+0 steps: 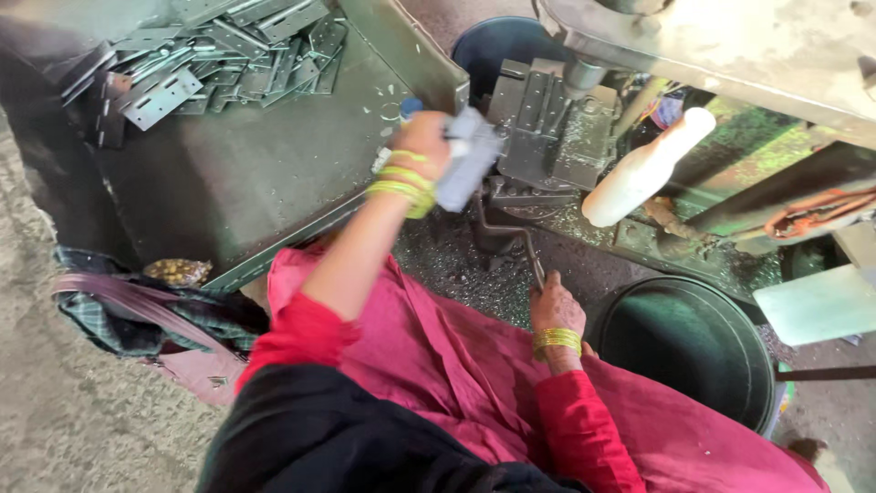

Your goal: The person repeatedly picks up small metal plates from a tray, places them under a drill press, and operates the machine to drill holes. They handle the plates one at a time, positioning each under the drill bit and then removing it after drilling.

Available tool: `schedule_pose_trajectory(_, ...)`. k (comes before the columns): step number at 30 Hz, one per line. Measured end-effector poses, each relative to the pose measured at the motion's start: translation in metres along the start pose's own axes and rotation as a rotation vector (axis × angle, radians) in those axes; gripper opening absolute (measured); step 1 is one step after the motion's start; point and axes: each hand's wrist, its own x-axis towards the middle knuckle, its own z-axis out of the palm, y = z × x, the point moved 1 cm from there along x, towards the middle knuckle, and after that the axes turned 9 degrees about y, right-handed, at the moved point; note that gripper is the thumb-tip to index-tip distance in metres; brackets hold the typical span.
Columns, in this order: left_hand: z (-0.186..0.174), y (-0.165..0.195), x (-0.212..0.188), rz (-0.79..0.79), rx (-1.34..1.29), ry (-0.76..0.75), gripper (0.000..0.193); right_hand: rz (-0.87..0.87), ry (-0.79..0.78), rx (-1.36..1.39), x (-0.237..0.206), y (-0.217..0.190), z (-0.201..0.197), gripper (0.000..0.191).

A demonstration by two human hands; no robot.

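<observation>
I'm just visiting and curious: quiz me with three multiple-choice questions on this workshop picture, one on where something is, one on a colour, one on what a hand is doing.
1. Where does the pile of flat metal plates lie?
A. On the metal table at upper left
B. Inside the round bin
C. On the person's lap

2. What colour are the bangles on the left hand's wrist?
A. Blue
B. Yellow-green
C. White

3. What is the right hand doing?
A. Lying open on the floor
B. Lifting the white bottle
C. Closed in a grip on a thin bent metal rod

Answers: 1 A, the plates are heaped on the table's far corner. 2 B, they show yellow-green below the left hand, which holds a grey metal piece at the press. 3 C, its fingers wrap the rod's lower end.
</observation>
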Motion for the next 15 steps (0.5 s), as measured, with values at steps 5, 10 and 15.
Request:
schedule_pose_trajectory(5, 0.09, 0.086, -0.025, 0.217, 0.237, 0.002, 0.024, -0.024, 0.001, 0.031, -0.004, 0.003, 0.004, 0.035)
schedule_pose_trajectory(10, 0.082, 0.111, -0.07, 0.265, 0.718, -0.571, 0.029, -0.067, 0.019, 0.01, -0.005, -0.004, -0.009, 0.036)
schedule_pose_trajectory(15, 0.073, 0.115, -0.044, 0.177, 0.616, -0.524, 0.039, -0.168, 0.061, -0.153, 0.012, -0.004, -0.029, 0.028)
